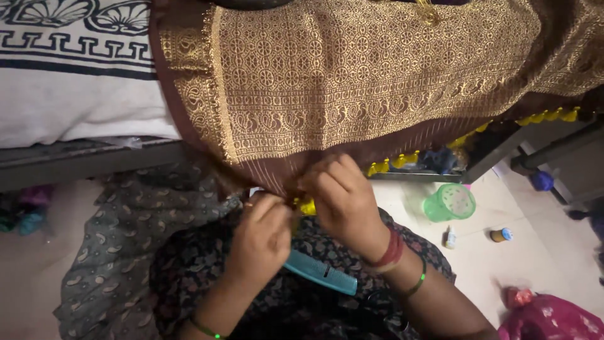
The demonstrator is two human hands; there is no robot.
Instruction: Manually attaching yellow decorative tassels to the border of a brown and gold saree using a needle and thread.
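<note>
A brown cloth with a wide gold patterned border hangs off a bed down toward my lap. Yellow tassels run along its lower edge. My left hand and my right hand meet at that edge, both pinching a yellow tassel between their fingertips. The fingers hide most of the tassel. A teal comb lies on my lap just under both wrists. I wear red and green bangles on the right wrist and a green one on the left.
A white sheet with black print covers the bed at left. On the floor at right stand a green plastic cup, a small white bottle and a small spool. Pink cloth lies at bottom right.
</note>
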